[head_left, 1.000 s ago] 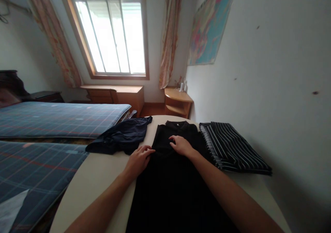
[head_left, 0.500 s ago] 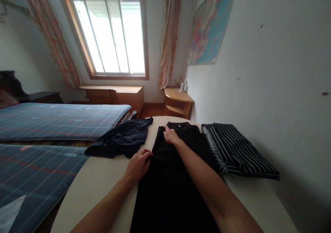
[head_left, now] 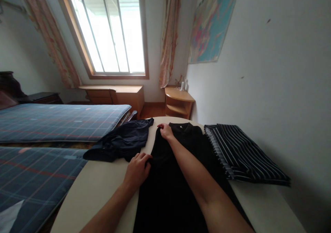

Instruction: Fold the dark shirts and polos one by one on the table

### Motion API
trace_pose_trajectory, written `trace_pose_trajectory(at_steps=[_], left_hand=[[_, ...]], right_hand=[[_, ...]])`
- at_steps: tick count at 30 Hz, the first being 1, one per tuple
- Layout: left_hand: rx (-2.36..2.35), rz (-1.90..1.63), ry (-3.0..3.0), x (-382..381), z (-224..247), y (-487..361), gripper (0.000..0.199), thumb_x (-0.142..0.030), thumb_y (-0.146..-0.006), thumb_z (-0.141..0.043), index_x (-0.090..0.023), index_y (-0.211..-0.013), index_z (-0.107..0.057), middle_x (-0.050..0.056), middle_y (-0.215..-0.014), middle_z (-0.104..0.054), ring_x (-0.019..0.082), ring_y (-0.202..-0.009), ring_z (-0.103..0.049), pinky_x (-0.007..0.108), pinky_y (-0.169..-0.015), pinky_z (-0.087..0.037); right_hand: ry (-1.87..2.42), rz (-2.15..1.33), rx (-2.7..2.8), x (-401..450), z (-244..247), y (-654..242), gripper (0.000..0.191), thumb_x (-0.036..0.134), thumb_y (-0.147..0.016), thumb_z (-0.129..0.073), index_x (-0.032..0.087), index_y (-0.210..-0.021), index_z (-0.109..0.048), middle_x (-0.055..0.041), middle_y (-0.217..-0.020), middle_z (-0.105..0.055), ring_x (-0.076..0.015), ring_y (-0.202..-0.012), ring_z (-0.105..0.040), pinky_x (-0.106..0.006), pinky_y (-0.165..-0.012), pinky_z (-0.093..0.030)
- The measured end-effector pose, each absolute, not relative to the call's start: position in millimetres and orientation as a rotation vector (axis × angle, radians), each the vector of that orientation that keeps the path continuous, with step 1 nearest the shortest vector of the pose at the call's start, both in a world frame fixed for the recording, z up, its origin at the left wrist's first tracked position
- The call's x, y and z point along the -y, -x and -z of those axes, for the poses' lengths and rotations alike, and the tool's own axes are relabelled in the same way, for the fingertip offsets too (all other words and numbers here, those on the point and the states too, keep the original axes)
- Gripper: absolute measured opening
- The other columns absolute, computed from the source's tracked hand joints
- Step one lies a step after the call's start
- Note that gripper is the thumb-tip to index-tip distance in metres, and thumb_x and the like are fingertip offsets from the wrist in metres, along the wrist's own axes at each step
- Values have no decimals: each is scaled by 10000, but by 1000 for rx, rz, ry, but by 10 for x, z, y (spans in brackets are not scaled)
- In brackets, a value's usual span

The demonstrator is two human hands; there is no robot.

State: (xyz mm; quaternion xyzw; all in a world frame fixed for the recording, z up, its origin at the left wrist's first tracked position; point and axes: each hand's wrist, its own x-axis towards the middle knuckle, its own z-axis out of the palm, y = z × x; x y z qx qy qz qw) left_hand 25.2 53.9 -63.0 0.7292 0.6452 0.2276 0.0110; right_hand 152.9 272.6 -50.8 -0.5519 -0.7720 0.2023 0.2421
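Observation:
A black shirt (head_left: 170, 188) lies spread on the pale round table (head_left: 103, 188), its collar with a small light label at the far end. At the shirt's left edge, my left hand (head_left: 138, 167) pinches the cloth between thumb and fingers. Farther up, near the left shoulder, my right hand (head_left: 165, 131) grips the shirt's edge, the arm reaching across the black cloth. To the left of the shirt rests a crumpled dark navy garment (head_left: 124, 138), apart from both hands.
A folded black-and-white striped cloth (head_left: 245, 153) sits on the table's right side by the wall. Two beds with blue plaid mattresses (head_left: 59, 121) stand to the left. Beyond the table are a wooden corner shelf (head_left: 179, 94) and a low desk (head_left: 129, 90) beneath the window.
My right hand has shifted slightly left, drawing the shirt's shoulder edge outward. My left hand stays at the left edge, a little lower. The view has tilted slightly.

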Motion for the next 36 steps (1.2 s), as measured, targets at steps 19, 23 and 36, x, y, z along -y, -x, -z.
trace_pose_trajectory(at_steps=[19,23,36], left_hand=[[-2189,-697,-2286,-536,668,-302,157,-233,-910,-554,-239,-1006,-677,39,-1004,-694,234,-954,-601,341,-832,-421],[-2226,-678,-2284,-526,679,-282,172,-231,-916,-539,-235,-1027,-670,46,-994,-697,243,-952,-604,341,-819,-425],[-2201,-604,-2421,-483,719,-235,258,-326,-998,-453,-243,-1011,-696,67,-1016,-682,241,-971,-601,339,-858,-438]], right_hand=[[1413,-371,2509,-1831,647,-1580,615,532,-1001,-291,192,-1502,-397,-90,-1605,-300,-260,-1477,-224,-473,-1184,-134],[1347,-187,2383,-1653,524,-1678,497,456,-1020,-305,206,-1338,-594,-84,-1487,-495,-236,-1393,-377,-438,-1180,-167],[1407,-189,2507,-896,460,-2757,562,549,-1000,-330,299,-1498,-411,-57,-1580,-359,-272,-1457,-292,-478,-1185,-181]])
